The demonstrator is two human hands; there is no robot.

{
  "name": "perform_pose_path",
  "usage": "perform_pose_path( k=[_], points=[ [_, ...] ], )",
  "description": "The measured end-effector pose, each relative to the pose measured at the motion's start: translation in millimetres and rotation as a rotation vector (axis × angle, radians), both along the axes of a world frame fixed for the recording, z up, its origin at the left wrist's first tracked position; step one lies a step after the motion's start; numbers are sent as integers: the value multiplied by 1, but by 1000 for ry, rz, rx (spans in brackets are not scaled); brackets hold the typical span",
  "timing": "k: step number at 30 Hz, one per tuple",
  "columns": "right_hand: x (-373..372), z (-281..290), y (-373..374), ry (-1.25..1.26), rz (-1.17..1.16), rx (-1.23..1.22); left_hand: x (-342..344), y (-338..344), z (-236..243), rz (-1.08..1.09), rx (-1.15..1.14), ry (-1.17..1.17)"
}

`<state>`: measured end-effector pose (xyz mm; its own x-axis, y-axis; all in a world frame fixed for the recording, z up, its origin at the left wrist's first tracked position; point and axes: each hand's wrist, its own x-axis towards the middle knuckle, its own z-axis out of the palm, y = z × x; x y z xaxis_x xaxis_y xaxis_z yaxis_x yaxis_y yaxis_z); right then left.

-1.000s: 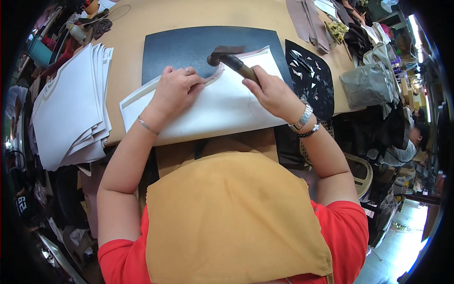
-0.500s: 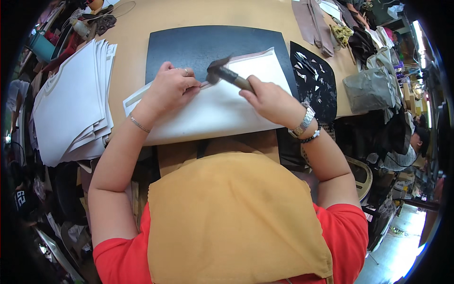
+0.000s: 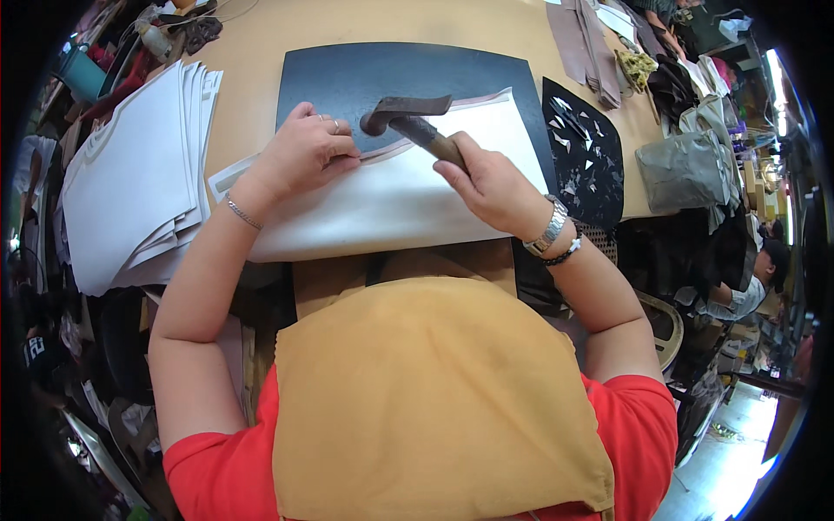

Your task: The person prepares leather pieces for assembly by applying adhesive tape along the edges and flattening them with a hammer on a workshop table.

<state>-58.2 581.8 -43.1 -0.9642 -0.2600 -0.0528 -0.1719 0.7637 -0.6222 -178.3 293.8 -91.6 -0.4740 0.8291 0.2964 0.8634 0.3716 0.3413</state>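
Note:
My right hand point(image 3: 493, 187) is closed round the wooden handle of a hammer point(image 3: 407, 117). The hammer's dark metal head hangs over the far edge of a large white sheet point(image 3: 408, 204), apart from it as far as I can tell. A thin brownish-pink border point(image 3: 387, 153) runs along that edge. At the left part of the same edge, my left hand point(image 3: 314, 146) pinches the border with bent fingers; its fingertips are partly hidden. Beneath the sheet lies a dark slate-coloured board point(image 3: 347, 74), and the sheet's near side hangs at the table's front edge.
A stack of white sheets point(image 3: 130, 165) lies at the left. On the right are a black piece with scattered white scraps point(image 3: 584, 161), brownish strips point(image 3: 586, 48) and a grey-green bag point(image 3: 686, 169). A person point(image 3: 749, 291) is visible at the far right.
The hammer has shifted slightly left and its head has turned, now showing its long flat side. My left hand has moved a little, still at the sheet's edge. The whole view has shifted slightly.

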Motion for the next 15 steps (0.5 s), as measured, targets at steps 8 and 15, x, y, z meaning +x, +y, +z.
perform_pose_path(
  k=[8,15],
  points=[
    [-6,-2,0,23,55,67,-1,-2,-1,-95,36,143],
    [-17,14,23,152,-136,160,-15,5,-19,19,143,-118]
  ],
)
